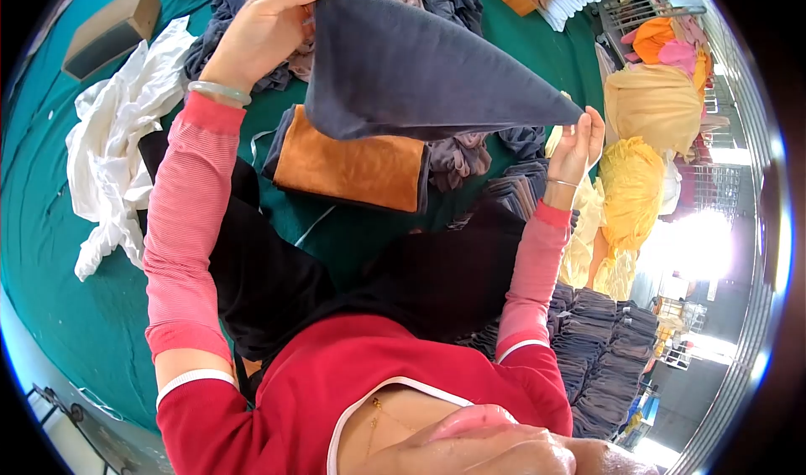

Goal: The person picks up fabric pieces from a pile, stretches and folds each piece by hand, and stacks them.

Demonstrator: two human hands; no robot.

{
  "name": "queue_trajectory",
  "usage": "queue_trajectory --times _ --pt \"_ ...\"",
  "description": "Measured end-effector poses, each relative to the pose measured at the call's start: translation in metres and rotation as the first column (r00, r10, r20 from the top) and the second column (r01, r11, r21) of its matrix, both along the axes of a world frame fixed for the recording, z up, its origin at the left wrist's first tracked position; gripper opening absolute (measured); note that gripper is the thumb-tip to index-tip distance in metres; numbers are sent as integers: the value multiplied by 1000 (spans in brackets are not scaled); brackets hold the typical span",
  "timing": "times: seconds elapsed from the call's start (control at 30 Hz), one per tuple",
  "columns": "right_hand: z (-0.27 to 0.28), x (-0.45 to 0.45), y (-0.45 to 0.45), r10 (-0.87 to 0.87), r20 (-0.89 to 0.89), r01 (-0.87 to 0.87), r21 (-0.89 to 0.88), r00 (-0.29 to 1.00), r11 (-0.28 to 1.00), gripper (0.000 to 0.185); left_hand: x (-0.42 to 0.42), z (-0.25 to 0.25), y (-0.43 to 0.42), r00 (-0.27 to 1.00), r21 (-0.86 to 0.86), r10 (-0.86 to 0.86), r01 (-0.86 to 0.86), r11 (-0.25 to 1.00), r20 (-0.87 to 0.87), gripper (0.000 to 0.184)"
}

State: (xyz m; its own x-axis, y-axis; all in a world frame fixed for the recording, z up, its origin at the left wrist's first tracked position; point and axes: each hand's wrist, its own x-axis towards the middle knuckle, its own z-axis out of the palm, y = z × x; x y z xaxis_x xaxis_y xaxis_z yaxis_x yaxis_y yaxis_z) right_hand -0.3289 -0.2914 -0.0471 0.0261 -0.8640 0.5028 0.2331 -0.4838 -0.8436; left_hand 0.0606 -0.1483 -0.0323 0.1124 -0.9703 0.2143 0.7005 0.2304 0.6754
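While the left hand (264, 32) pinches one corner of a dark grey cloth (411, 68) between thumb and fingers, the right hand (577, 152) pinches another, so each grip is pressed together on fabric. The cloth is stretched between them, raised above a folded stack (353, 160) with an orange top. A rumpled white cloth (117, 143) lies to the left on green sheeting (75, 307).

Grey cloth (420, 72) is matt, smooth-napped; orange cloth (353, 163), suede-like; white fabric (116, 152), wrinkled; green sheet (96, 332), matt cloth; bangle (220, 92), glossy, smooth.
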Motion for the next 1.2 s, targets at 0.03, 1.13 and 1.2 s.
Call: queue_trajectory --times 0.03,1.13,1.2 --pt "-8 -7 -8 24 -17 -23 47 1000 999 21 3 -5 -2 999 -16 28 -28 999 28 39" --pt "-176 -23 42 545 -340 27 864 766 502 49 12 -197 36 46 54 -40 -334 941 998 48" --pt "-193 -16 66 593 -444 209 881 672 424 58 -16 -184 56 -246 10 -65 -218 976 967 47"
